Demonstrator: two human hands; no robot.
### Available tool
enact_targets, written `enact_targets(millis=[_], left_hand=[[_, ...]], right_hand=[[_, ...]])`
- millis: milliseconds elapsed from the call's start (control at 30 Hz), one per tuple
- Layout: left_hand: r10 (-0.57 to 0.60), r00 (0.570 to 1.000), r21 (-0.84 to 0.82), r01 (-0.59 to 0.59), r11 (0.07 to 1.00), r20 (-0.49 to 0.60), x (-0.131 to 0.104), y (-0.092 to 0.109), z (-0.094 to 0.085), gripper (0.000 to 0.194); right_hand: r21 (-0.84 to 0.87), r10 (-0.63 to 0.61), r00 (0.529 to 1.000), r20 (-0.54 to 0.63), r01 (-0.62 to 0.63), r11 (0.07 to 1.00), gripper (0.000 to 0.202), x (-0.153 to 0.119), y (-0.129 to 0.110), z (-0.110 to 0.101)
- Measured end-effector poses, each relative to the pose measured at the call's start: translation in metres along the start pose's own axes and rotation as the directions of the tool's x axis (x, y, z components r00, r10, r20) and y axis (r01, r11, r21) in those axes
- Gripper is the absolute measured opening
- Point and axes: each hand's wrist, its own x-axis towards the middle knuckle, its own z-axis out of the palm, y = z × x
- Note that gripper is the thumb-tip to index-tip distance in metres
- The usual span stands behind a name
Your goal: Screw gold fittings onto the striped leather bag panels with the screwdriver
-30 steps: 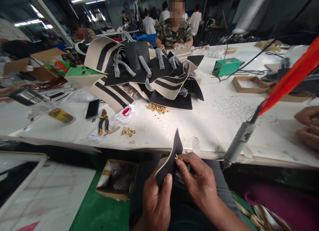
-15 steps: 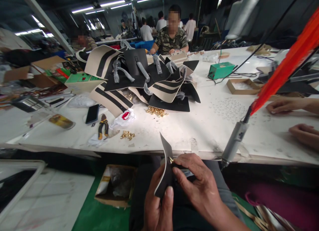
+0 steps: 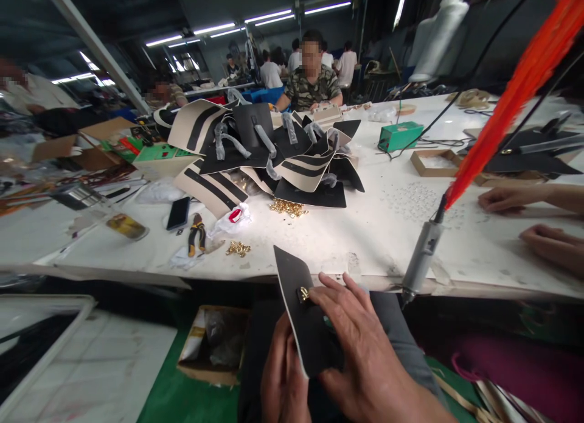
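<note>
I hold a black leather panel (image 3: pixel 301 313) with a cream edge in front of me, below the table's near edge. My left hand (image 3: pixel 283 380) grips its lower part from behind. My right hand (image 3: pixel 360 344) lies on its face, fingertips at a small gold fitting (image 3: pixel 303 294) set in the panel. A pile of black and cream striped panels (image 3: pixel 269 152) lies on the white table (image 3: pixel 365 234), with heaps of gold fittings (image 3: pixel 287 207) and a smaller heap (image 3: pixel 238 248) near it.
Pliers (image 3: pixel 197 233), a phone (image 3: pixel 179 213) and a red-and-white bag (image 3: pixel 230 216) lie left of centre. A hanging power driver (image 3: pixel 422 255) on an orange cord dangles at right. Another person's hands (image 3: pixel 542 222) rest at right. A green box (image 3: pixel 400 136) and seated people are at the far side.
The panel has turned from edge-on to show its black face. My right hand has spread flat over it, and my view has tilted down a little.
</note>
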Motion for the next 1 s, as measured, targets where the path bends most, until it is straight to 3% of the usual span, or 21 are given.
enact_targets(millis=[100, 233, 367, 467, 567, 667, 733, 800, 1000], left_hand=[[-0.091, 0.996, -0.128, 0.093, 0.987, 0.019, 0.000, 0.005, 0.005, 0.059], [-0.105, 0.990, -0.231, 0.125, 0.965, 0.100, 0.016, 0.014, 0.006, 0.065], [-0.154, 0.970, -0.203, 0.192, 0.960, 0.186, 0.034, 0.013, 0.000, 0.079], [-0.137, 0.961, -0.108, 0.167, 0.980, 0.241, 0.044, 0.011, -0.006, 0.080], [-0.098, 0.958, 0.052, 0.087, 0.995, 0.268, 0.056, 0.014, -0.012, 0.077], [0.097, 0.955, 0.216, -0.161, 0.963, 0.281, 0.069, 0.020, -0.017, 0.065], [0.289, 0.901, 0.290, -0.385, 0.876, 0.324, 0.077, 0.021, -0.019, 0.052], [0.393, 0.838, 0.290, -0.510, 0.810, 0.378, 0.082, 0.021, -0.020, 0.043], [0.415, 0.786, 0.178, -0.538, 0.824, 0.457, 0.085, 0.026, -0.011, 0.037]], right_hand=[[-0.006, -0.001, 0.999, -0.041, 0.001, 1.000, 0.080, -0.002, 0.000, 0.007], [0.081, -0.007, 0.999, -0.034, 0.009, 0.997, 0.078, -0.007, 0.009, 0.005], [0.226, -0.027, 0.997, 0.068, 0.011, 0.974, 0.076, -0.016, 0.023, -0.005], [0.292, -0.017, 0.992, 0.127, -0.021, 0.956, 0.072, -0.022, 0.030, -0.010], [0.371, 0.022, 0.989, 0.145, -0.075, 0.926, 0.064, -0.025, 0.033, -0.012], [0.459, 0.079, 0.990, 0.121, -0.127, 0.879, 0.052, -0.026, 0.034, -0.010], [0.498, 0.111, 0.989, 0.100, -0.146, 0.855, 0.049, -0.027, 0.034, -0.006], [0.532, 0.138, 0.987, 0.082, -0.161, 0.831, 0.047, -0.028, 0.034, -0.003], [0.580, 0.301, 0.940, 0.161, -0.337, 0.741, 0.030, -0.016, 0.035, -0.008]])
